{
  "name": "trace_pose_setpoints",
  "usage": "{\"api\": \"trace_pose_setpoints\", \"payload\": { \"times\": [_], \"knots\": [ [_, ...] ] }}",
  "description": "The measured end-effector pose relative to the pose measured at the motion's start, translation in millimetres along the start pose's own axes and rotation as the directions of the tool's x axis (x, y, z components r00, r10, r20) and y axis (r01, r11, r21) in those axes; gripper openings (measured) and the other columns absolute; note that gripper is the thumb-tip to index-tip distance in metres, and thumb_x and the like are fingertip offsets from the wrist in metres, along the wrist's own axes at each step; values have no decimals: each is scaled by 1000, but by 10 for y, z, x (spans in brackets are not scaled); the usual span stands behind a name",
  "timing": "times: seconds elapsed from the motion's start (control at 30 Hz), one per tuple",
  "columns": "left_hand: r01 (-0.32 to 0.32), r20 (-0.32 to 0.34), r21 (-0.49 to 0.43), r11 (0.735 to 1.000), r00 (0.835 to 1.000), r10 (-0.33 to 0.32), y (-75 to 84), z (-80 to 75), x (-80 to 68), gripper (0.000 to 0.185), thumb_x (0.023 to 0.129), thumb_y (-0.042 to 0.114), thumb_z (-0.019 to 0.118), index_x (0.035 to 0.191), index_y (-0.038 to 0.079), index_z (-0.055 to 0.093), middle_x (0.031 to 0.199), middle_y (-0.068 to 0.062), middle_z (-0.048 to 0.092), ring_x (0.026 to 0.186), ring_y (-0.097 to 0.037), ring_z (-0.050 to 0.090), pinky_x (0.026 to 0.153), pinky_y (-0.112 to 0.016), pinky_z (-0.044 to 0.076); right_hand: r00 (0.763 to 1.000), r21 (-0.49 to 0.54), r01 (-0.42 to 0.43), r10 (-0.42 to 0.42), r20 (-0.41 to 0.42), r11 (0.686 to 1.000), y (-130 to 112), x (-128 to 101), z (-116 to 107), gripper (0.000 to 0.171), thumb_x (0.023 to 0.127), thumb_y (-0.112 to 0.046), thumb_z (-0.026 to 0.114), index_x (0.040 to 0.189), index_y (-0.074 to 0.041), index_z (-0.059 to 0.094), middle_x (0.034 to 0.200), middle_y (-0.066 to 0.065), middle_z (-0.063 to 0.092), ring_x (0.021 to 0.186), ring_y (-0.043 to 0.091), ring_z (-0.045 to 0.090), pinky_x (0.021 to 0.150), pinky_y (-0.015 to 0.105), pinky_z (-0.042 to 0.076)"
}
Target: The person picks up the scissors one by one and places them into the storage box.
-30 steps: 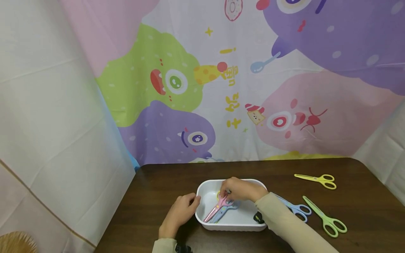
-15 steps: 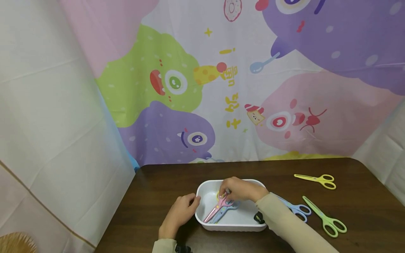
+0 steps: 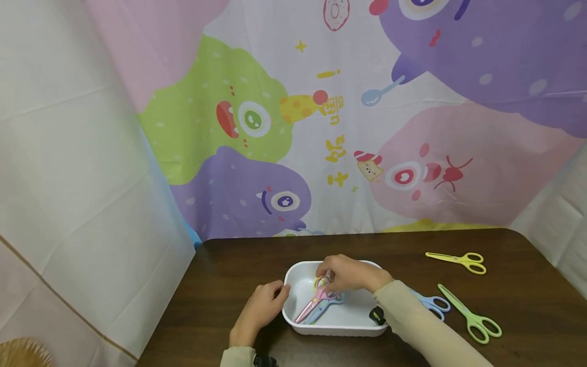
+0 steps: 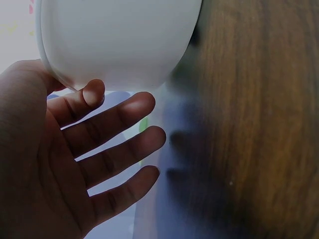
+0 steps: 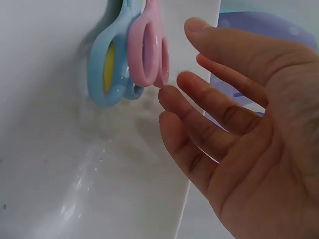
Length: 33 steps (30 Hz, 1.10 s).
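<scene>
1. White plastic tray (image 3: pixel 293 311) sits lower centre of the head view, on a dark wood table (image 3: pixel 527 306).
2. Inside the tray: pink scissors (image 3: pixel 316 300) lying over blue scissors (image 3: pixel 326 306), blades pointing toward the lower left, handles toward the upper right.
3. Right hand (image 3: pixel 346 272) is over the tray's far rim, above the scissor handles. Right wrist view: fingers (image 5: pixel 214 114) straight and spread, a fingertip just beside the pink handle loop (image 5: pixel 148 47); contact cannot be judged. Nothing pinched.
4. Left hand (image 3: pixel 259 311) rests at the tray's left wall. Left wrist view: fingers (image 4: pixel 114 149) spread and relaxed, the uppermost fingertip touching the tray's underside (image 4: pixel 119 45).
5. Right of the tray, on the table: another blue pair of scissors (image 3: pixel 431 303), partly behind the right sleeve (image 3: pixel 422 331); a green pair (image 3: pixel 470 313); a yellow pair (image 3: pixel 460 261) further toward the upper right.
6. Cartoon-monster backdrop (image 3: pixel 321 127) fills the upper frame.
</scene>
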<state>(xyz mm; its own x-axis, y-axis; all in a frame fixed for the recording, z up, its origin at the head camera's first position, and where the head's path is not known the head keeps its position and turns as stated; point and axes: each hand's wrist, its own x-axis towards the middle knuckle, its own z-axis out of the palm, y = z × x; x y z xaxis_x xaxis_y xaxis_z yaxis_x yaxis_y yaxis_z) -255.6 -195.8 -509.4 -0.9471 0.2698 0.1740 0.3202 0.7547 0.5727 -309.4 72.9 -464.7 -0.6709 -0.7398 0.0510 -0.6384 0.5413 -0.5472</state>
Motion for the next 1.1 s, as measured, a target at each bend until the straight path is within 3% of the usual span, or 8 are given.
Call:
{"api": "trace_pose_setpoints", "payload": {
  "times": [0.23, 0.57, 0.9, 1.1],
  "knots": [
    [3, 11, -8, 1000, 1000, -3, -3, 0, -2, 33, 105, 30, 55, 74, 19, 52, 62, 9, 41, 57, -5, 41, 54, -24, 36, 1000, 5, -24, 24, -6, 1000, -44, -38, -62, 36, 87, -12, 81, 121, -2, 72, 115, 12, 70, 100, 28, 67, 83, 30, 55],
    [-5, -5, -18, 1000, 1000, 5, 6, 7, 0, 33, 105, 32, 56, 75, 19, 55, 63, 9, 42, 58, -6, 43, 55, -24, 37, 1000, -33, 13, -14, -25, 999, -83, -58, -124, 35, 91, -16, 78, 122, -2, 71, 120, 11, 69, 113, 32, 65, 98, 45, 53],
    [-13, -8, -14, 1000, 1000, 13, 15, 1, -5, 35, 105, 32, 56, 74, 17, 53, 62, 8, 40, 58, -6, 42, 54, -25, 36, 998, -96, 29, -34, -51, 995, -146, -86, -161, 40, 90, -20, 79, 126, -6, 69, 125, 7, 66, 120, 24, 62, 105, 44, 49],
    [-21, -12, -10, 1000, 1000, 21, 11, -1, -3, 34, 105, 33, 56, 75, 17, 55, 63, 8, 42, 59, -6, 44, 56, -25, 38, 997, -88, 34, -40, -69, 996, -183, -115, -187, 46, 90, -20, 79, 132, -5, 65, 128, 10, 65, 122, 27, 61, 106, 46, 48]
  ]
}}
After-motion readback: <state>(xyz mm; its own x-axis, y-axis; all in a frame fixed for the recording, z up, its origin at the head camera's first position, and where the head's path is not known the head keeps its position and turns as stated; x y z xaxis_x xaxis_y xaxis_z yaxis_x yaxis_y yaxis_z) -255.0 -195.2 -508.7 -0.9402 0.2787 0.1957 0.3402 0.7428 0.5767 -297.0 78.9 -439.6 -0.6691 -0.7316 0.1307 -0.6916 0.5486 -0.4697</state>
